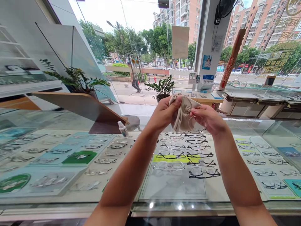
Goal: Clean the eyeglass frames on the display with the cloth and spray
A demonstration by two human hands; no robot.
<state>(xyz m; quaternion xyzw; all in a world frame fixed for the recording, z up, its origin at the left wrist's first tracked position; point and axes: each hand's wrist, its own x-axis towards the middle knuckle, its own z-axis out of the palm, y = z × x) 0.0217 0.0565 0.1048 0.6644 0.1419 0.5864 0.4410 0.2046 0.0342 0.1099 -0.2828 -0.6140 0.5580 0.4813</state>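
Above the counter [199,205], the left hand [166,111], curled with thumb pressed down, grips a cloth [180,116] at its nine o'clock; the right hand [208,118] pinches at three, apparently keeping the folds snug (whether anything is wrapped inside, I cannot tell). Glasses [198,154] lie at six, in rows, presumably so each shows; a bottle [123,129] stands toward eight.

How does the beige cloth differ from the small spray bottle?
The beige cloth looks soft and crumpled; the small spray bottle keeps a firm shape. The cloth is beige, the bottle white with darker markings. The left hand and right hand hold the cloth up; the bottle rests on the glass counter. Both are pale.
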